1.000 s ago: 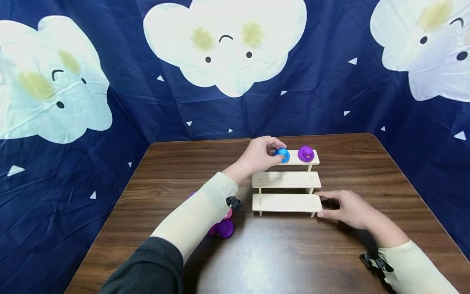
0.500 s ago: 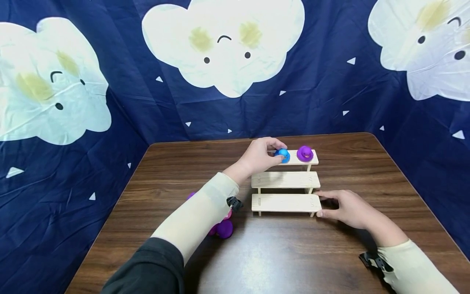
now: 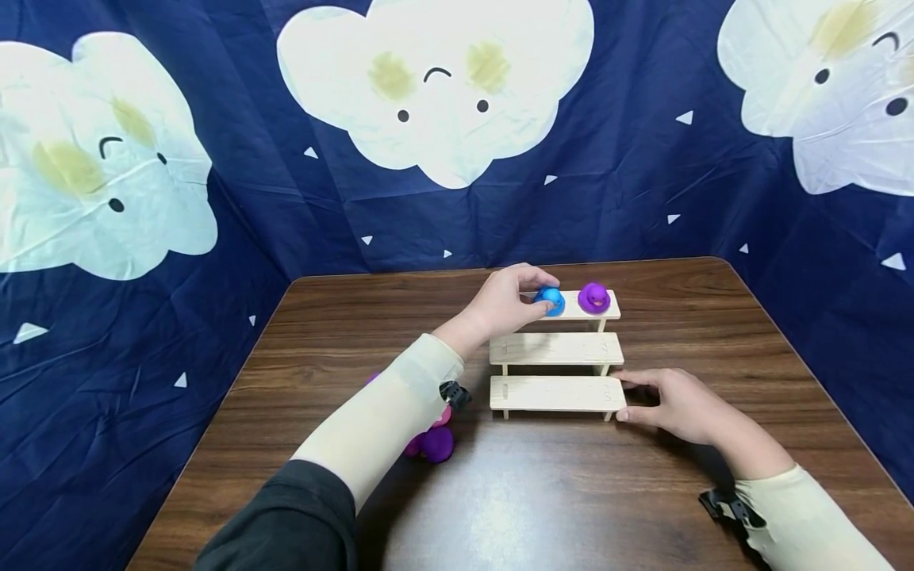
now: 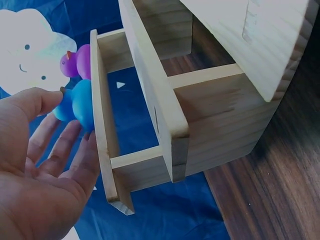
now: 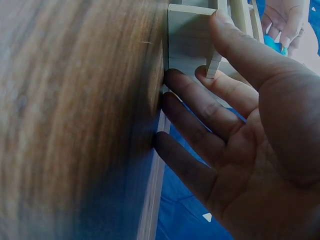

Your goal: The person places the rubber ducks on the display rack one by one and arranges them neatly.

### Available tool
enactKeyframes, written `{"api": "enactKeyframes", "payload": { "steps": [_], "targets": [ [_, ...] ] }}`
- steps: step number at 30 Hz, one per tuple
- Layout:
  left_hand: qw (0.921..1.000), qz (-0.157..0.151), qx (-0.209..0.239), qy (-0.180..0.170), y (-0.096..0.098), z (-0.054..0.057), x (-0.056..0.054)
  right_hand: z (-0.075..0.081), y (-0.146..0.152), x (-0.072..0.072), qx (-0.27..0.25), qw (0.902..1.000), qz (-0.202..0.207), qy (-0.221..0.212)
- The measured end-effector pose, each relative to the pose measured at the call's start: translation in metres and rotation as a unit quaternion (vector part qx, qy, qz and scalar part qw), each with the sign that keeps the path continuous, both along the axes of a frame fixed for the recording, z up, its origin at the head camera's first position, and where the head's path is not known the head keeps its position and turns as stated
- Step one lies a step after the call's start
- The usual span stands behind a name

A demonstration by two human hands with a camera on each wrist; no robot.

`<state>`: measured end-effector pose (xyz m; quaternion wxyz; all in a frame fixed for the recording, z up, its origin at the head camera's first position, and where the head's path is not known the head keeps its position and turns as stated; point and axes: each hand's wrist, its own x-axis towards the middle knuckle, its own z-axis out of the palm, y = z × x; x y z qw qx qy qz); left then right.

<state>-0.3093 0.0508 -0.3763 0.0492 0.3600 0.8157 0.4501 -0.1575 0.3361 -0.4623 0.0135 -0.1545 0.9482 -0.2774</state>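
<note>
A three-tier wooden step shelf [image 3: 557,394] stands on the table. On its top tier sits a blue rubber duck [image 3: 552,300], which my left hand [image 3: 505,301] pinches between thumb and fingers. The left wrist view has the thumb on the head of the blue duck [image 4: 80,105], fingers behind it. Farther right on the same tier is a purple rubber duck [image 3: 594,298], untouched. My right hand [image 3: 678,406] grips the right end of the lowest tier; in the right wrist view thumb and forefinger [image 5: 227,87] straddle the board's end, the other fingertips near the tabletop.
More purple and pink ducks [image 3: 437,444] lie left of the shelf, partly hidden under my left forearm. The brown wooden table [image 3: 557,500] ends at the back against a blue cloth [image 3: 443,214] with white clouds. Black clips sit on both sleeves.
</note>
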Motion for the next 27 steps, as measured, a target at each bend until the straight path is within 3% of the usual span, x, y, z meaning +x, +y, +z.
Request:
{"api": "enactKeyframes", "payload": {
  "steps": [11,22,27],
  "targets": [
    [0.9997,0.002,0.019,-0.015,-0.012,0.004,0.002,0.0,-0.001,-0.002,0.001,1.0,0.002,0.001],
    [0.9984,0.047,0.0,0.032,-0.048,-0.001,0.0,0.0,-0.001,-0.002,-0.003,1.0,-0.002,-0.005],
    [0.9976,0.053,-0.008,0.044,-0.072,-0.008,0.0,0.0,0.0,0.0,-0.006,1.0,0.0,-0.008]
  ]
}}
